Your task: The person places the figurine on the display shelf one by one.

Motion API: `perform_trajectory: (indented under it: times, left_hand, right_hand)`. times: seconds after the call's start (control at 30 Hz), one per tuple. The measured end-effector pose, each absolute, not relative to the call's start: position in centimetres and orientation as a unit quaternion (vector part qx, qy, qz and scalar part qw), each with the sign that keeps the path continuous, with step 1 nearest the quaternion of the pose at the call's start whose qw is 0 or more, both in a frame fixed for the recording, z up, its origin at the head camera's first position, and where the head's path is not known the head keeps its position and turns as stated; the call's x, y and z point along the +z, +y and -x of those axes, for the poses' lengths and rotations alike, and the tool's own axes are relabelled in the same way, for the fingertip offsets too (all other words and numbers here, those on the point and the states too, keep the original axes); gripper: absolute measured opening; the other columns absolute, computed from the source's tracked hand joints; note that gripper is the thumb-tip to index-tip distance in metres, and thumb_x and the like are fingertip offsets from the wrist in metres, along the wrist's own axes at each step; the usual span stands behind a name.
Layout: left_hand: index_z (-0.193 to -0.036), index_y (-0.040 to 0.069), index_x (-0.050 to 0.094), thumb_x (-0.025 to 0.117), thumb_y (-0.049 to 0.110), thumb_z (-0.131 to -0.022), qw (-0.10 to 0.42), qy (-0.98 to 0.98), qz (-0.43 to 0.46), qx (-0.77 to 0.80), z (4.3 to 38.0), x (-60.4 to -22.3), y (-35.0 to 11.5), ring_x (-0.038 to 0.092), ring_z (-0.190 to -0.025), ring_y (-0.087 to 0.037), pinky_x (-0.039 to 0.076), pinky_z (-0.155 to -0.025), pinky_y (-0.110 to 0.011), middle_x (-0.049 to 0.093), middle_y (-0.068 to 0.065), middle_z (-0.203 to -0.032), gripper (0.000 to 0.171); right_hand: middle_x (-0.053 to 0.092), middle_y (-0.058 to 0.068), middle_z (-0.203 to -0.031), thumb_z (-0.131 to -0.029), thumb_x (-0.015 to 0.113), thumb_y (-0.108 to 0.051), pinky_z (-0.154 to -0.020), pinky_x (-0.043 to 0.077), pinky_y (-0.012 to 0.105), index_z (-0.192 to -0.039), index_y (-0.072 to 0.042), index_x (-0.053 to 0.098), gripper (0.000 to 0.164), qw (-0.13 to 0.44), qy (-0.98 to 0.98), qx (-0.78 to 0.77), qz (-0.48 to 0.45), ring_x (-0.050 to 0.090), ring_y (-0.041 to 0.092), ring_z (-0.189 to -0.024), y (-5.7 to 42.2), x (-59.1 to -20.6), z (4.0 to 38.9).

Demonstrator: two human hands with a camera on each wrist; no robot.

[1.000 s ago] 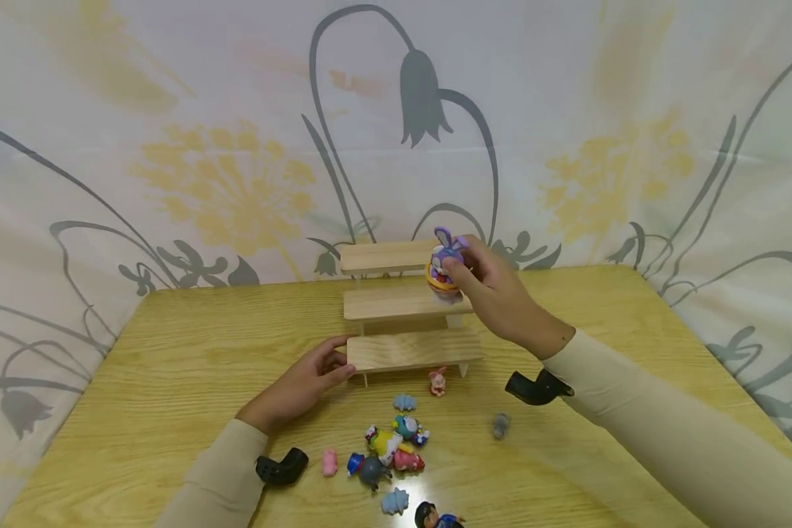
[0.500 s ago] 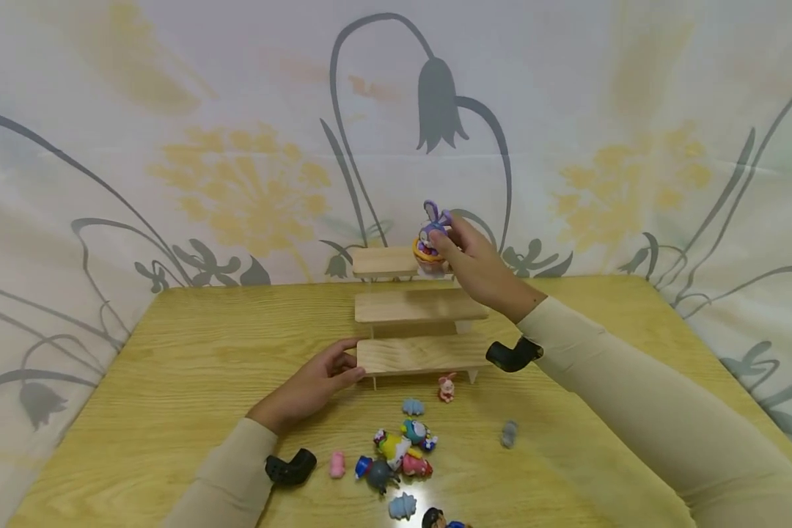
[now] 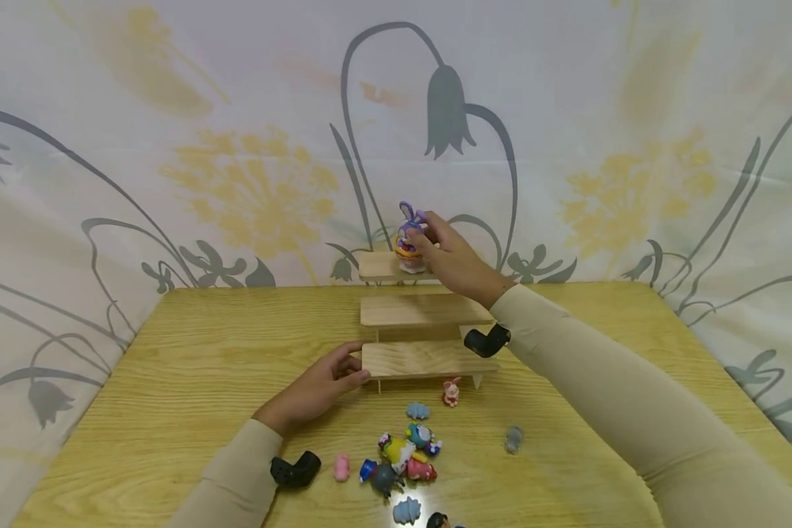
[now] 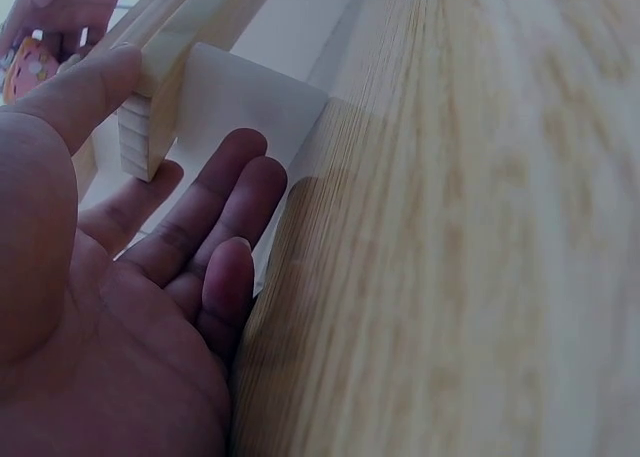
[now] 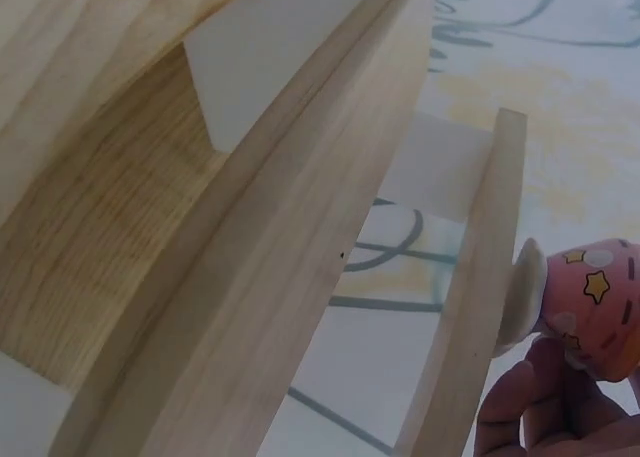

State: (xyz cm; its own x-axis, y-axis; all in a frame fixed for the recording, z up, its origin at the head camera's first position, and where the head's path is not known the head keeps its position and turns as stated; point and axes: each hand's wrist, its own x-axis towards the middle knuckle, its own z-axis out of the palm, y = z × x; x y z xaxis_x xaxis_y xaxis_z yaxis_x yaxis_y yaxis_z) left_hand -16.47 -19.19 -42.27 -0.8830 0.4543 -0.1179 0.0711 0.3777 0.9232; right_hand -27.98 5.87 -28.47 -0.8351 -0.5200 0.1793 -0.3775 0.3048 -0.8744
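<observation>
"Where had the purple rabbit figure got to?"

"Up to the far, top shelf, left of its middle. A second earlier it was hanging farther right, in front of the middle shelf; then it rose and drifted left."

"Was it set down?"

"Its pale base met the board, though I couldn't tell whether it bore any weight. The right hand was clamped on it all along, thumb at the near side."

"And the left hand?"

"That one had stayed put, pinching the left end of the near, lowest shelf."

"The other toys?"

"Unmoved on the table: a cluster of figures at the near side, a pink long-eared toy just before the lowest shelf, a grey toy off to the right."
</observation>
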Motion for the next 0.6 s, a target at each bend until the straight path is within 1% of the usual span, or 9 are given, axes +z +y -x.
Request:
perform_trajectory:
  times: [0.07, 0.1, 0.2, 0.27, 0.33, 0.43, 0.6]
  left_hand:
    - [-0.159, 0.007, 0.021, 0.053, 0.037, -0.104, 0.18, 0.81, -0.163, 0.533, 16.5, -42.4, -19.2, 0.059, -0.117, -0.023, 0.043, -0.105, -0.05, 0.061, -0.012, -0.126, 0.07]
    - [-0.159, 0.007, 0.021, 0.053, 0.038, -0.104, 0.179, 0.811, -0.163, 0.533, 16.5, -42.4, -19.2, 0.059, -0.117, -0.023, 0.043, -0.105, -0.05, 0.061, -0.012, -0.126, 0.07]
    - [-0.159, 0.01, 0.022, 0.054, 0.039, -0.103, 0.179, 0.812, -0.156, 0.532, 16.6, -42.4, -19.1, 0.059, -0.116, -0.021, 0.043, -0.105, -0.048, 0.062, -0.009, -0.125, 0.071]
    - [-0.159, 0.01, 0.022, 0.054, 0.04, -0.103, 0.176, 0.814, -0.156, 0.531, 16.7, -42.4, -19.1, 0.059, -0.116, -0.02, 0.044, -0.104, -0.047, 0.062, -0.009, -0.125, 0.071]
    - [-0.159, 0.011, 0.023, 0.055, 0.041, -0.103, 0.175, 0.814, -0.156, 0.531, 16.7, -42.5, -19.1, 0.06, -0.115, -0.02, 0.044, -0.103, -0.045, 0.062, -0.009, -0.124, 0.071]
    - [-0.159, 0.009, 0.023, 0.054, 0.039, -0.104, 0.173, 0.814, -0.168, 0.528, 16.8, -42.8, -19.3, 0.06, -0.115, -0.02, 0.045, -0.102, -0.043, 0.063, -0.01, -0.124, 0.07]
    - [-0.158, 0.011, 0.026, 0.055, 0.039, -0.103, 0.168, 0.813, -0.167, 0.532, 16.9, -42.9, -19.3, 0.06, -0.113, -0.019, 0.044, -0.101, -0.041, 0.064, -0.008, -0.122, 0.068]
  right_hand:
    - [0.055, 0.017, -0.124, -0.108, 0.04, -0.038, -0.076, 0.051, 0.027, -0.139, -0.008, 0.04, 0.043, 0.074, 0.8, -0.523, 0.283, 0.062, 0.024, -0.095, 5.5, -28.7, 28.2]
    - [0.055, 0.017, -0.123, -0.108, 0.04, -0.037, -0.075, 0.051, 0.029, -0.138, -0.008, 0.041, 0.041, 0.075, 0.8, -0.523, 0.285, 0.062, 0.023, -0.094, 5.3, -28.8, 28.4]
    - [0.055, 0.017, -0.12, -0.108, 0.04, -0.036, -0.072, 0.049, 0.029, -0.135, -0.008, 0.042, 0.038, 0.081, 0.795, -0.526, 0.292, 0.061, 0.024, -0.091, 4.6, -28.9, 28.8]
    - [0.055, 0.016, -0.119, -0.108, 0.04, -0.036, -0.073, 0.05, 0.03, -0.134, -0.009, 0.043, 0.038, 0.081, 0.794, -0.527, 0.293, 0.064, 0.023, -0.094, 4.2, -29.0, 29.0]
    - [0.054, 0.017, -0.12, -0.108, 0.04, -0.035, -0.071, 0.047, 0.028, -0.134, -0.009, 0.043, 0.037, 0.083, 0.793, -0.528, 0.293, 0.064, 0.023, -0.096, 3.8, -29.0, 29.2]
    - [0.053, 0.016, -0.121, -0.108, 0.04, -0.036, -0.072, 0.046, 0.029, -0.136, -0.01, 0.043, 0.037, 0.087, 0.793, -0.526, 0.294, 0.065, 0.023, -0.099, 3.4, -29.2, 29.4]
    - [0.055, 0.012, -0.12, -0.109, 0.039, -0.036, -0.074, 0.043, 0.027, -0.137, -0.009, 0.045, 0.039, 0.068, 0.798, -0.514, 0.309, 0.056, 0.019, -0.097, 2.9, -29.6, 29.5]
